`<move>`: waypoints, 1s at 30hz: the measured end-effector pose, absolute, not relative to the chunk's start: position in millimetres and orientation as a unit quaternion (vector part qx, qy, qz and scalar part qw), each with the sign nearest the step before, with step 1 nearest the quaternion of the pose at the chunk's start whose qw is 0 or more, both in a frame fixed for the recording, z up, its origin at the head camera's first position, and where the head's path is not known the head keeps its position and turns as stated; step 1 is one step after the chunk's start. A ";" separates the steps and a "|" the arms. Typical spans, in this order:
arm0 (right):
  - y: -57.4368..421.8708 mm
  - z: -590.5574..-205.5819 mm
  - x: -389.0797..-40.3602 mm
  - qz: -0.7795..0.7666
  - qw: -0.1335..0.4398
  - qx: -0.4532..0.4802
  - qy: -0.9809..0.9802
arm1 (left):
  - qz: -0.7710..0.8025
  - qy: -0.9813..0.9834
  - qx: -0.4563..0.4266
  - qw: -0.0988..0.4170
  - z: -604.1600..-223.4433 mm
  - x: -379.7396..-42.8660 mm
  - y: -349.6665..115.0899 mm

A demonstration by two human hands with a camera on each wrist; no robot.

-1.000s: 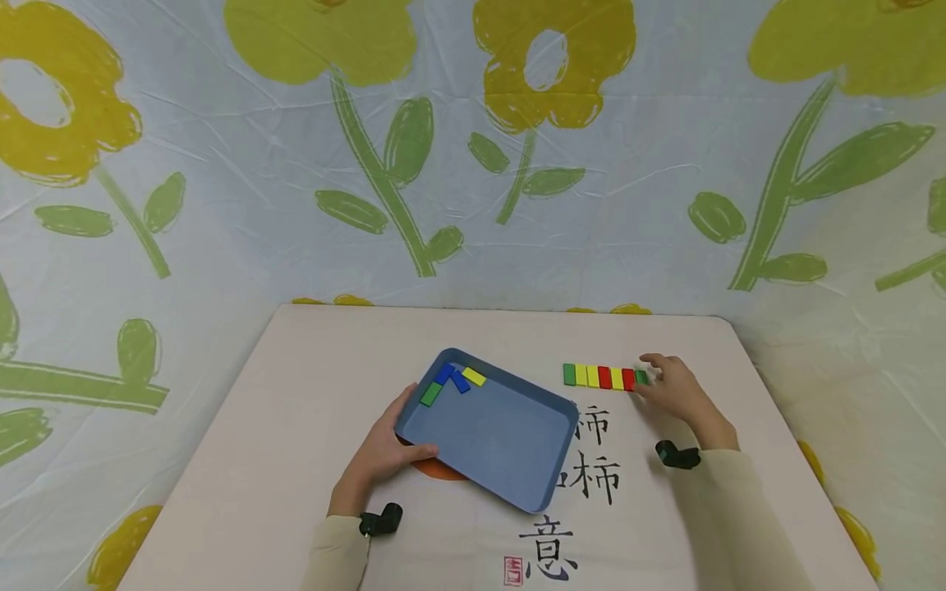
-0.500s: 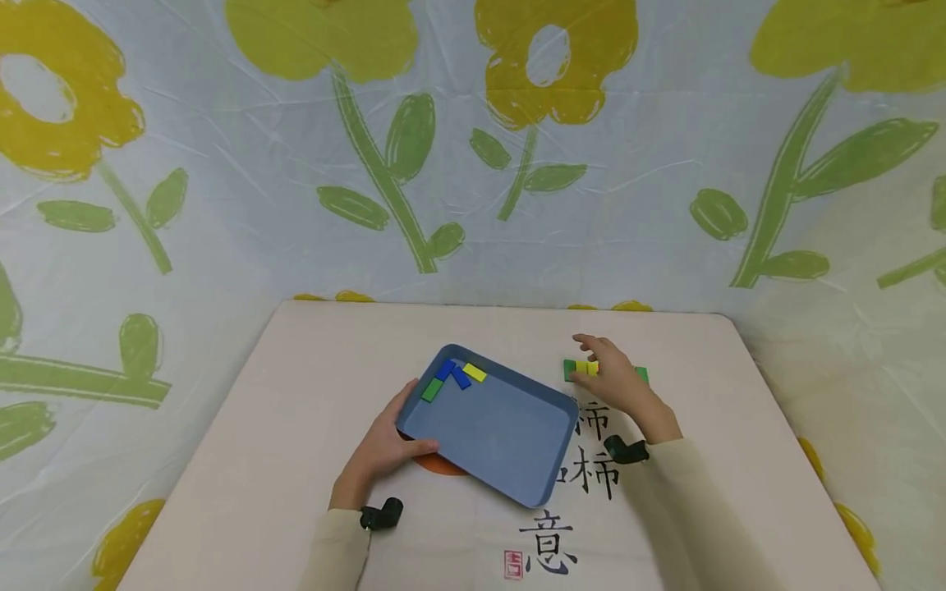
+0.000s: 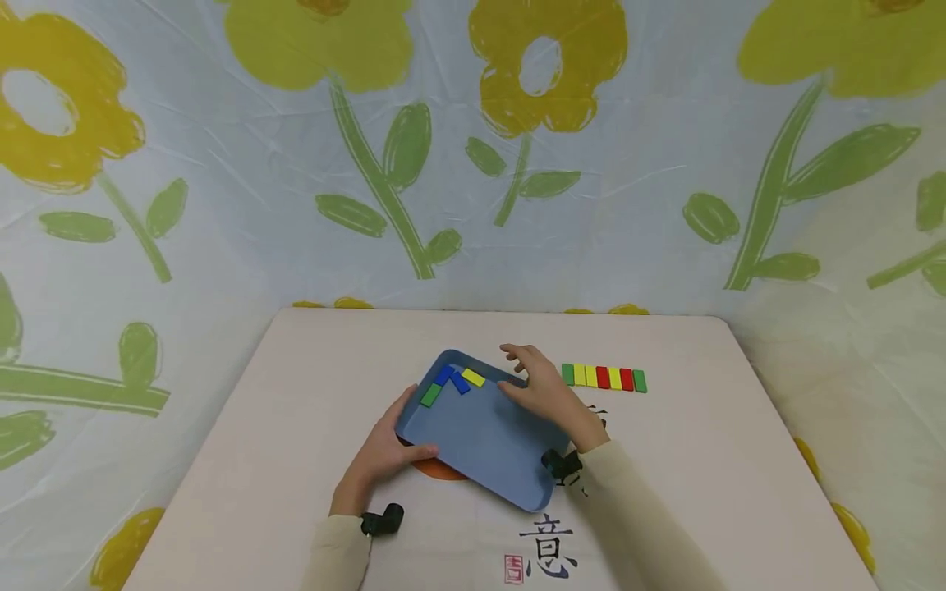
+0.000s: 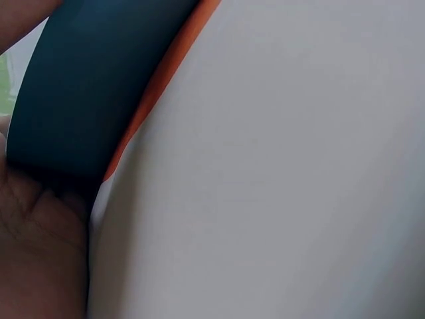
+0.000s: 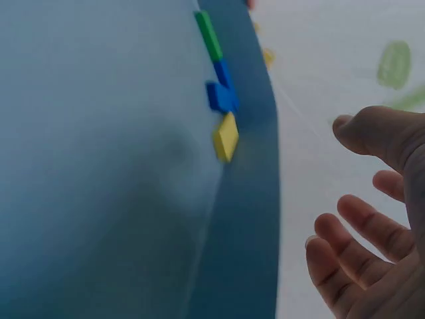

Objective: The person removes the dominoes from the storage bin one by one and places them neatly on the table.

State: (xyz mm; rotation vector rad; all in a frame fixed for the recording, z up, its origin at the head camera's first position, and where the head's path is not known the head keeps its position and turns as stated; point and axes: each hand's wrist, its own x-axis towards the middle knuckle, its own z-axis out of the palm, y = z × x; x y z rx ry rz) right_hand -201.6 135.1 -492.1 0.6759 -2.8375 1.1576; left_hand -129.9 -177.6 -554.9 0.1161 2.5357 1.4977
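Note:
A blue-grey tray (image 3: 473, 435) is tilted towards me, and my left hand (image 3: 380, 451) grips its left corner, thumb over the rim. In the left wrist view the tray's side (image 4: 86, 86) presses against the palm. Gathered in the tray's upper left are a green block (image 3: 431, 396), two blue blocks (image 3: 460, 382) and a yellow block (image 3: 474, 377), all small, flat and domino-like. My right hand (image 3: 543, 396) hovers over the tray's far right side, fingers apart and holding nothing. The right wrist view shows its spread fingers beyond the rim, away from the yellow block.
A straight row of green, yellow and red domino-like blocks (image 3: 603, 377) lies on the table (image 3: 332, 353) right of the tray. Black brush characters (image 3: 548, 546) and a red seal mark (image 3: 513, 569) are printed on the table covering. Behind hangs a flowered cloth (image 3: 636, 189).
My right hand has moved left from the row's right end, across the row, to above the tray. The whole row is uncovered now. The left hand and tray have stayed put.

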 end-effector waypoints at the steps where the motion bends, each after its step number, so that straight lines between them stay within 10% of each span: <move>1: 130.5 -494.2 -201.5 0.369 -0.001 0.221 -0.903 | 0.505 0.856 0.039 0.098 -555.5 -129.5 -177.2; 30: 70.6 -528.3 -222.6 0.312 -0.090 0.248 -0.913 | 0.508 0.855 0.055 0.088 -557.2 -131.6 -178.7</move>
